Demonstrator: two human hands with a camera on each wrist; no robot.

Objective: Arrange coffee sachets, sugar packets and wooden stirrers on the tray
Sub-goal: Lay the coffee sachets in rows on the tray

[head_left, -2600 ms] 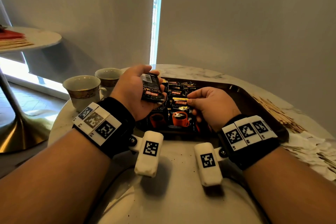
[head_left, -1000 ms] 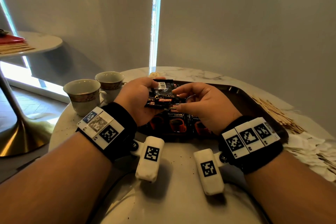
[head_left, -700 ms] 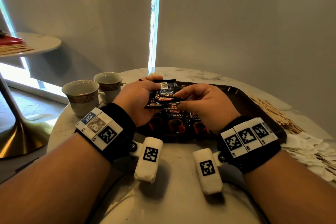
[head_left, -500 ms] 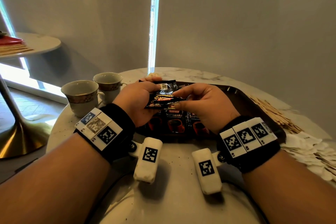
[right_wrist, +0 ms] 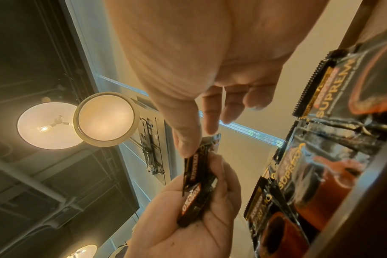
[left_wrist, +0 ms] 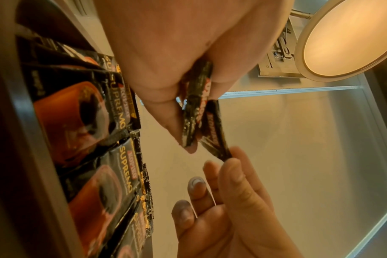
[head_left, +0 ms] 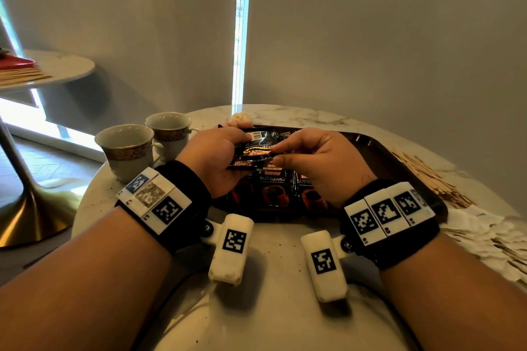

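My left hand [head_left: 228,151] grips a small stack of black coffee sachets [head_left: 253,151] above the near left part of the dark tray [head_left: 399,168]. My right hand [head_left: 278,154] pinches the edge of one sachet [left_wrist: 216,139] of that stack between thumb and forefinger. In the right wrist view the pinched sachet [right_wrist: 199,160] fans away from the rest of the stack [right_wrist: 194,200]. A row of sachets [head_left: 273,188] lies face up along the tray's near edge. Wooden stirrers [head_left: 427,177] and white sugar packets [head_left: 484,236] lie on the table right of the tray.
Two gold-banded cups [head_left: 125,148] [head_left: 169,131] stand on the round marble table [head_left: 271,279] left of the tray. A wall rises close behind the table. A second small table [head_left: 57,68] stands further left.
My right hand has lifted off the tray's sachet row and come up to the stack in my left hand, taking hold of one sachet. In the last second both hands barely moved.
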